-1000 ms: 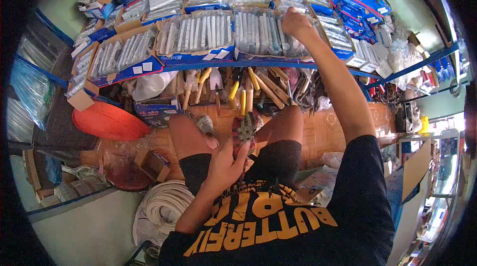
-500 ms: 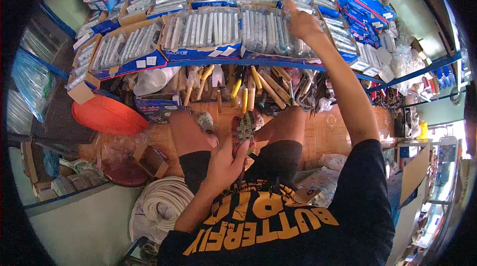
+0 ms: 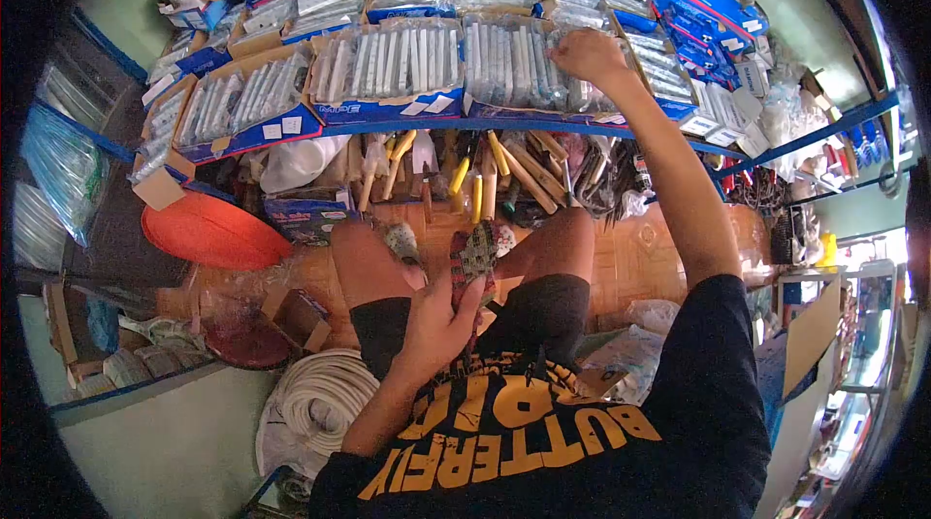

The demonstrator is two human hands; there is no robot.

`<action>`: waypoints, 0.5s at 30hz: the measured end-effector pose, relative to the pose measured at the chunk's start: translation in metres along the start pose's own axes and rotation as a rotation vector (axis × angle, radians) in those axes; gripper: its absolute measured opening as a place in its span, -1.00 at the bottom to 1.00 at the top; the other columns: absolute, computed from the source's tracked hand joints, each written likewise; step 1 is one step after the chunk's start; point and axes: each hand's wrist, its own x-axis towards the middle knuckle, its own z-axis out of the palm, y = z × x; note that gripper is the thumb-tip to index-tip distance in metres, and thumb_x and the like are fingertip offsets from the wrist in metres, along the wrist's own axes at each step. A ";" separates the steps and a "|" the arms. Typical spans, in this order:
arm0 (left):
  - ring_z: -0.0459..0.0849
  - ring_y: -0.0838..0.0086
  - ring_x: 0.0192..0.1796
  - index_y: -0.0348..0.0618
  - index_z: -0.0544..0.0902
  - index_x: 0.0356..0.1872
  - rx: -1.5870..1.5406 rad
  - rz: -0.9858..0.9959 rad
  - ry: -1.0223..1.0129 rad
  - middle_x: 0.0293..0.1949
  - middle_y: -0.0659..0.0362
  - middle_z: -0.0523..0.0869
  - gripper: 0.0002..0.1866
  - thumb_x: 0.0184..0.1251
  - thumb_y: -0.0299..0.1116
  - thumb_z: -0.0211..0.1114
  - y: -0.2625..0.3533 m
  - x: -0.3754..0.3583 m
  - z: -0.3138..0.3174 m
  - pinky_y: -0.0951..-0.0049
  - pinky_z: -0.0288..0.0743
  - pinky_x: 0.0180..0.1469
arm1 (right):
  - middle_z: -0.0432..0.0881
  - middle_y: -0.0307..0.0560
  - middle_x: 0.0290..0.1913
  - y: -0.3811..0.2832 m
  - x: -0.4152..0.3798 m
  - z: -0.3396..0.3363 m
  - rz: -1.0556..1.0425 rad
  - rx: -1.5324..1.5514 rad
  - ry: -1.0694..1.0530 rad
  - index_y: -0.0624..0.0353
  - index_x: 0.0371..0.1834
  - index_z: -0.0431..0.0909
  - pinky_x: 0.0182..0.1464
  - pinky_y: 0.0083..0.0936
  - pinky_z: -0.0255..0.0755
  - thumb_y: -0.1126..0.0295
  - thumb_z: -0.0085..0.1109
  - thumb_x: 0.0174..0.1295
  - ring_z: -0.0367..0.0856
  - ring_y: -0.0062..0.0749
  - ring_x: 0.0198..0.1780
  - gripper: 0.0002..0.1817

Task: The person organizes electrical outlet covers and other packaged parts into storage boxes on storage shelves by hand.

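In the head view my left hand is closed around a checked red and grey cloth above my lap. My right hand reaches to the shelf, at the right part of an open box of plastic-wrapped flat packets. Its fingers are curled down at the packets; whether they grip one is too small to tell. Another box with similar packets stands just to the left of it.
Wooden and yellow-handled tools lie under the blue shelf edge. An orange round object is at the left, a white hose coil at the lower left. A glass case stands at the right.
My right hand has come down and slightly nearer on the box, its fingers now more curled toward the packets. My left hand stays on the cloth.
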 end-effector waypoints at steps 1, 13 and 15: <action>0.72 0.28 -0.46 -0.35 0.50 -0.13 0.001 0.000 0.002 -0.43 -0.04 0.68 -0.75 0.41 -0.31 0.12 -0.001 -0.001 0.000 0.33 0.53 -0.41 | 0.64 0.14 -0.06 -0.001 0.000 -0.001 0.029 0.011 -0.022 0.24 -0.15 0.64 0.07 -0.17 0.49 -0.09 -0.03 0.24 0.61 0.02 0.03 -0.44; 0.69 0.07 -0.39 -0.35 0.51 -0.16 0.007 0.078 0.085 -0.46 -0.08 0.65 -0.74 0.40 -0.29 0.14 -0.007 -0.002 0.001 0.25 0.50 -0.35 | 0.61 0.15 0.03 0.014 0.016 0.023 0.135 0.109 -0.023 0.19 -0.06 0.61 0.12 -0.16 0.47 -0.02 0.10 0.12 0.59 0.05 0.05 -0.48; 0.69 0.07 -0.39 -0.35 0.51 -0.15 0.043 -0.013 0.028 -0.47 -0.08 0.64 -0.73 0.40 -0.28 0.14 -0.009 -0.003 0.000 0.25 0.50 -0.35 | 0.60 0.16 0.04 0.012 0.014 0.017 0.135 0.121 -0.022 0.20 -0.06 0.61 0.12 -0.16 0.47 0.02 0.10 0.12 0.59 0.05 0.05 -0.50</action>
